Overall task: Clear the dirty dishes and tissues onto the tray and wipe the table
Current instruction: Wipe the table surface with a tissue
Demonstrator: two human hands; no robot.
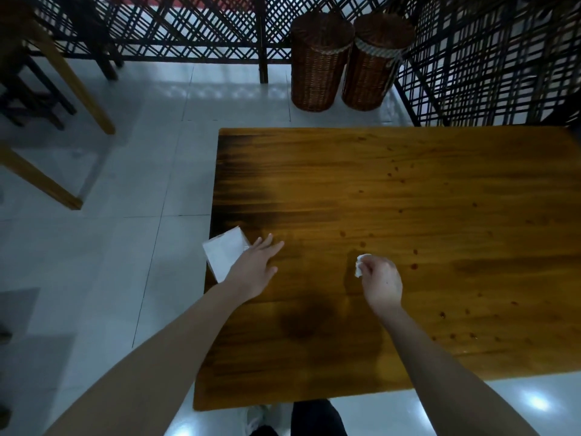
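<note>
Right hand (382, 283) pinches crumpled tissue (361, 268) on spotted worktop (408, 184); left hand (254, 267) spread, white tissue pack (224, 258) at its 9 o'clock.

A single wide-angle camera, worn on the person's head, looked forward and steeply down over the table (408, 199). It sat close enough that both forearms reached in from the bottom edge to the left hand (251, 269) and right hand (382, 283). The tiled floor (125, 247) filled the left, and a lattice screen (188, 26) and wicker baskets (317, 64) curved along the top.
</note>
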